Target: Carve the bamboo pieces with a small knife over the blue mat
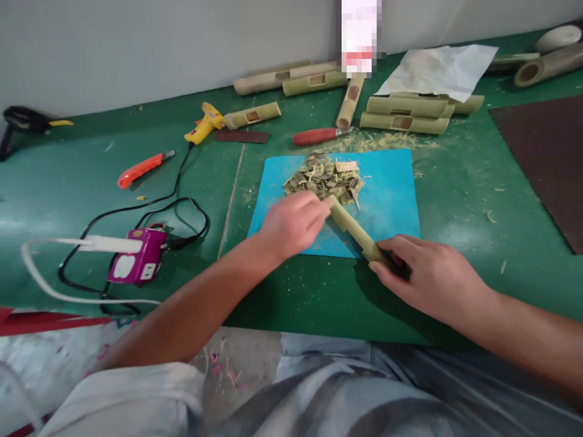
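A pale green bamboo tube (354, 226) with a notch cut in its side slants over the front of a blue sheet (387, 200). My right hand (432, 276) is closed around its near end; that end is partly hidden by the fingers, with a dark patch beneath them. At the far end, my left hand (296, 224) has its fingers curled and pinches the tube's tip. Just beyond the left hand, a heap of bamboo chips and shavings (323, 179) lies on the blue sheet.
Behind the sheet lie a red-handled knife (315, 136) and several notched bamboo tubes (403, 122), some under white paper (437, 67). To the left are a yellow glue gun (204, 124), an orange utility knife (141, 171) and a purple power adapter (139, 255) with trailing cords. A dark board (546, 158) lies right.
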### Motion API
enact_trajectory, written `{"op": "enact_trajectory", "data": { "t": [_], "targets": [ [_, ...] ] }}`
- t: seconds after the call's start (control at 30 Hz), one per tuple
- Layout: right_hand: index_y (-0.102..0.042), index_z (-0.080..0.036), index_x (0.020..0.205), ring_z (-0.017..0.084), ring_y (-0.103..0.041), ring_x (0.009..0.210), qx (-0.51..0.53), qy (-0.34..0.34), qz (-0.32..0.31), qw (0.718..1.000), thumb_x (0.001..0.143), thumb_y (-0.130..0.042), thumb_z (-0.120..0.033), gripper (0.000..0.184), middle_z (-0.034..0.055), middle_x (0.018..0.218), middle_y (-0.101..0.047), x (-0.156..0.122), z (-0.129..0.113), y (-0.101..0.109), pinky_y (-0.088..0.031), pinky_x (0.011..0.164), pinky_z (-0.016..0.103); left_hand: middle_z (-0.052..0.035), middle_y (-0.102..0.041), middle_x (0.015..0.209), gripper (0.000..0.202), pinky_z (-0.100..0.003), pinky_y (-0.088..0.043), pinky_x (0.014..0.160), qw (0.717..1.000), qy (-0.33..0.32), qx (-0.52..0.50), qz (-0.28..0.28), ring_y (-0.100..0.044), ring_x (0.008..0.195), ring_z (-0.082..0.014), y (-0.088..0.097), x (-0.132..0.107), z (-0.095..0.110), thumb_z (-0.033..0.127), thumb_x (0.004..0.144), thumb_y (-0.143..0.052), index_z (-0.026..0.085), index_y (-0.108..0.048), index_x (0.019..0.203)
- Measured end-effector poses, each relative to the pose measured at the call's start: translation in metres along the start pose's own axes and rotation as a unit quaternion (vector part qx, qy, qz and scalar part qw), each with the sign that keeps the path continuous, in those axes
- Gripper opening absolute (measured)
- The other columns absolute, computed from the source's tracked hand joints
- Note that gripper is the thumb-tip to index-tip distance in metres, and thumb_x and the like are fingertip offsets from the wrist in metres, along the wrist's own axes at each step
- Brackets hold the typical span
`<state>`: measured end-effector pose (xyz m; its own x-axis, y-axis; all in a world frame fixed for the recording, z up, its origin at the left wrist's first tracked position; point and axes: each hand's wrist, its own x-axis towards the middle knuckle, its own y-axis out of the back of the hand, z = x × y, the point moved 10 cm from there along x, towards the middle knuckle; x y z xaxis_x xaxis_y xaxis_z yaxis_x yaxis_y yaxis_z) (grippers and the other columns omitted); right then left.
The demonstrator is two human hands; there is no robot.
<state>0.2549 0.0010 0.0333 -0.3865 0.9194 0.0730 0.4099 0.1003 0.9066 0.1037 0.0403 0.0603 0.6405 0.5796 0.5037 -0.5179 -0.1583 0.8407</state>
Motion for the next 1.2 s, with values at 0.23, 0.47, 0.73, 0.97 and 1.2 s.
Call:
{"op": "enact_trajectory", "data": {
  "t": [0.23, 0.47, 0.73, 0.97, 1.2],
  "targets": [
    [-0.069, -0.019, 0.09, 0.013, -0.056, 0.053, -0.003, 0.005, 0.003, 1.0, 0.092, -0.056, -0.038, 0.023, 0.0004, 0.071, -0.067, 0.0, -0.002, 0.0, -0.032, 0.05, 0.028, -0.006, -0.068, 0.079, 0.025, -0.026, -0.052, 0.068, 1.0, 0.004, 0.008, 0.002, -0.063, 0.073, -0.0139, 0.001, 0.001, 0.002, 0.022, 0.103, -0.049, 0.012, -0.071, 0.107],
    [-0.068, -0.02, 0.088, 0.014, -0.056, 0.054, 0.002, -0.002, -0.006, 1.0, 0.091, -0.055, -0.039, 0.023, 0.0005, 0.071, -0.067, 0.0, -0.001, 0.0, -0.031, 0.05, 0.028, -0.007, -0.07, 0.086, 0.026, -0.026, -0.052, 0.07, 1.0, -0.002, 0.026, -0.001, -0.064, 0.076, -0.0139, -0.001, 0.0, 0.004, 0.022, 0.104, -0.047, 0.014, -0.071, 0.109],
    [-0.068, -0.02, 0.087, 0.013, -0.054, 0.053, -0.003, 0.001, 0.004, 1.0, 0.09, -0.056, -0.038, 0.022, 0.0005, 0.069, -0.066, 0.0, -0.001, 0.002, -0.031, 0.05, 0.028, -0.0074, -0.069, 0.084, 0.026, -0.027, -0.053, 0.071, 1.0, 0.013, 0.013, -0.003, -0.063, 0.076, -0.0148, -0.001, 0.001, 0.006, 0.024, 0.104, -0.047, 0.013, -0.07, 0.109],
    [-0.069, -0.02, 0.088, 0.014, -0.056, 0.053, -0.006, 0.005, 0.008, 1.0, 0.091, -0.057, -0.038, 0.023, 0.0007, 0.069, -0.067, 0.0, -0.002, 0.002, -0.032, 0.049, 0.028, -0.0074, -0.07, 0.085, 0.024, -0.026, -0.053, 0.071, 1.0, 0.011, -0.014, 0.0, -0.064, 0.077, -0.0144, -0.001, 0.002, 0.006, 0.022, 0.103, -0.05, 0.013, -0.072, 0.106],
    [-0.07, -0.018, 0.09, 0.014, -0.056, 0.052, -0.012, 0.016, 0.01, 1.0, 0.091, -0.057, -0.038, 0.024, 0.0005, 0.07, -0.067, 0.0, -0.004, 0.001, -0.033, 0.048, 0.028, -0.0065, -0.07, 0.085, 0.024, -0.025, -0.053, 0.071, 0.999, -0.031, -0.012, -0.003, -0.064, 0.078, -0.0143, -0.002, 0.003, 0.013, 0.021, 0.103, -0.049, 0.013, -0.071, 0.11]
  ]
}}
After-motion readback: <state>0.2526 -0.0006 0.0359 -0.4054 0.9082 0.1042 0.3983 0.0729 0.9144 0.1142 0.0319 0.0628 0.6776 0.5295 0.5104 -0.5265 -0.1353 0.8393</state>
